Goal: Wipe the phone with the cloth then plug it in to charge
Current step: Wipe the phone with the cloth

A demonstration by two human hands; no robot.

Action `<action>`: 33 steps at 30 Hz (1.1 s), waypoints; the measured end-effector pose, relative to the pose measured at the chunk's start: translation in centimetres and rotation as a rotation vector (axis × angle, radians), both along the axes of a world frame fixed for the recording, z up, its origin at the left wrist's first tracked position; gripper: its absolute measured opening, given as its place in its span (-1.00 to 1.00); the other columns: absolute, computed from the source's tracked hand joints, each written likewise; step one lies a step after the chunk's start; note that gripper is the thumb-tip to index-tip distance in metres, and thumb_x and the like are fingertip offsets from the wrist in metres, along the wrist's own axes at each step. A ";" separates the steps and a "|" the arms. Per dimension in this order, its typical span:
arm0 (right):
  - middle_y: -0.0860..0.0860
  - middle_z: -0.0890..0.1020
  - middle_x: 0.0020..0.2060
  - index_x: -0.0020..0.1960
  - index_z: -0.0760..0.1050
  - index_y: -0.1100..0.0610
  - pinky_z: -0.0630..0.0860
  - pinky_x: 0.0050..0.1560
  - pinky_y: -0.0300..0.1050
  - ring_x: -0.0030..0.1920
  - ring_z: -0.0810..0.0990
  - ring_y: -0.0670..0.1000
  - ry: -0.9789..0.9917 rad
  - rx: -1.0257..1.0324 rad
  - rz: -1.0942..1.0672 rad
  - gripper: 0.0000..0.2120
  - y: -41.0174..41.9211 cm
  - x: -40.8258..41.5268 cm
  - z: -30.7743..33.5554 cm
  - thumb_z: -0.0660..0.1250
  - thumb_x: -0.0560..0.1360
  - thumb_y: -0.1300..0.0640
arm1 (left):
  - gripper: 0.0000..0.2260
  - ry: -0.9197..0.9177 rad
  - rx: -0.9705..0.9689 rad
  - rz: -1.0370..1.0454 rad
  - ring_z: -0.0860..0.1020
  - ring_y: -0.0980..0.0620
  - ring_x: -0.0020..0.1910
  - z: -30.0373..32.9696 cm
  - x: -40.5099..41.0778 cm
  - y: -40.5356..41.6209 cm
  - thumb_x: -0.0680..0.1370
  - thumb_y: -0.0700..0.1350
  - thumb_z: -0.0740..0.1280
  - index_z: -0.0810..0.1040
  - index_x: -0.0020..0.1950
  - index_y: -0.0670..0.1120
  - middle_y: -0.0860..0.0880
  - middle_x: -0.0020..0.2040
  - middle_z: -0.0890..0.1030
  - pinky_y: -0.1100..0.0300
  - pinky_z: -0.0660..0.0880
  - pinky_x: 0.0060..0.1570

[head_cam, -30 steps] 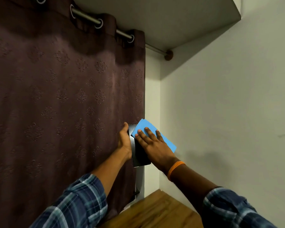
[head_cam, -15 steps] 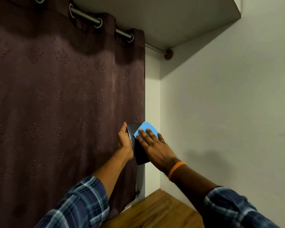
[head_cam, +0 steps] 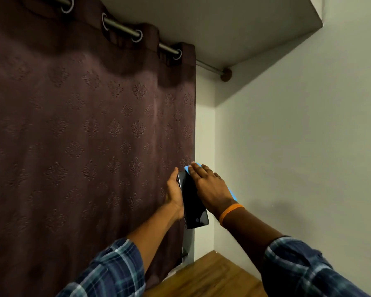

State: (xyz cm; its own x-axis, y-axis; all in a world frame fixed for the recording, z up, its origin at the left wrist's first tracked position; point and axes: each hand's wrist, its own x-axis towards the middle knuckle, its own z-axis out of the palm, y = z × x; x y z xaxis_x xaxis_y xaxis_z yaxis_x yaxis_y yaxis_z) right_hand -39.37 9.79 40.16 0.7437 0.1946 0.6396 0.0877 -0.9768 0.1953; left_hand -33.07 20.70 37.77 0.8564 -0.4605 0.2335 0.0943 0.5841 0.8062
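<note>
I saw the left hand (head_cam: 173,195) gripping the phone (head_cam: 193,202) before the curtain (head_cam: 84,136), long axis running near-to-far, screen facing right; the right hand (head_cam: 210,187) pressed the cloth (head_cam: 232,192) flat on its far end, fingers straight.

A black phone (head_cam: 193,202) is showing under a bright blue cloth (head_cam: 231,190), an orange wristband (head_cam: 230,212) is circling one wrist, blue-and-white plaid sleeves (head_cam: 107,273) are covering both forearms, and a dark maroon curtain (head_cam: 84,136) with embossed floral motifs is hanging beside a pale grey-white wall (head_cam: 298,157) above a brown wooden surface (head_cam: 212,277).
</note>
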 end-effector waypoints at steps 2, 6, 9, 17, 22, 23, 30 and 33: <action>0.02 0.02 0.62 0.63 -0.06 0.07 0.29 0.47 0.23 0.57 0.13 0.18 -0.007 -0.011 -0.002 -0.42 0.2 0.1 -0.2 0.08 0.67 0.19 | -0.38 0.006 0.002 0.009 0.66 -0.20 0.18 0.0 0.1 0.2 0.49 0.37 0.15 0.70 0.20 -0.04 -0.20 0.21 0.68 -0.06 0.60 0.11; 0.03 -0.02 0.63 0.63 -0.12 0.07 0.34 0.45 0.22 0.57 0.15 0.19 0.013 -0.044 0.003 -0.38 0.4 0.2 -1.1 0.11 0.67 0.19 | -0.35 0.039 -0.008 0.061 0.64 -0.23 0.21 0.3 0.6 0.6 0.47 0.37 0.16 0.69 0.21 -0.08 -0.21 0.21 0.67 -0.14 0.53 0.27; 0.04 -0.03 0.63 0.63 -0.16 0.05 0.33 0.45 0.21 0.57 0.14 0.19 0.034 -0.082 0.025 -0.29 0.3 0.0 -2.2 0.19 0.64 0.19 | -0.31 0.057 0.005 0.101 0.59 -0.26 0.27 0.5 1.0 0.9 0.49 0.36 0.16 0.64 0.28 -0.17 -0.25 0.26 0.63 -0.18 0.42 0.39; 0.08 0.02 0.62 0.62 -0.16 0.06 0.35 0.42 0.23 0.55 0.19 0.23 0.024 -0.157 0.079 -0.26 -0.5 -0.7 -6.4 0.18 0.59 0.28 | -0.33 0.080 -0.021 0.215 0.63 -0.21 -0.03 0.8 2.0 1.0 0.54 0.35 0.13 0.63 0.16 -0.23 -0.29 0.14 0.63 -0.02 0.57 0.05; 0.12 0.30 0.54 0.58 0.14 0.09 0.52 0.19 0.19 0.36 0.47 0.24 -0.103 -0.205 0.094 -0.26 -1.0 -0.8 -5.9 0.39 0.49 0.21 | -0.39 0.066 -0.029 0.193 0.61 -0.18 -0.08 0.6 2.0 0.5 0.54 0.33 0.15 0.63 0.07 -0.20 -0.22 -0.01 0.64 0.00 0.55 0.05; 0.13 0.30 0.54 0.58 0.16 0.09 0.53 0.17 0.19 0.32 0.49 0.24 -0.115 -0.217 0.091 -0.26 -1.1 -0.8 -5.6 0.41 0.48 0.20 | -0.42 0.056 -0.031 0.196 0.63 -0.14 -0.16 0.5 2.1 0.4 0.54 0.33 0.15 0.64 -0.01 -0.17 -0.19 -0.08 0.65 0.05 0.55 -0.05; 0.20 0.32 0.51 0.55 0.22 0.15 0.54 0.16 0.20 0.23 0.54 0.29 -0.112 -0.257 0.086 -0.27 -1.1 -0.9 -4.6 0.45 0.47 0.20 | -0.43 0.047 0.025 0.182 0.67 -0.07 -0.30 -0.1 1.7 0.2 0.48 0.36 0.21 0.69 -0.23 -0.12 -0.12 -0.23 0.67 0.13 0.61 -0.28; 0.19 0.45 0.42 0.50 0.32 0.17 0.58 0.12 0.16 0.18 0.58 0.26 -0.117 -0.264 0.121 -0.33 -1.1 -0.9 -4.1 0.46 0.44 0.21 | -0.44 0.041 0.030 0.204 0.65 -0.12 -0.17 -0.5 1.5 0.4 0.48 0.36 0.22 0.67 -0.11 -0.13 -0.15 -0.15 0.67 0.05 0.58 -0.10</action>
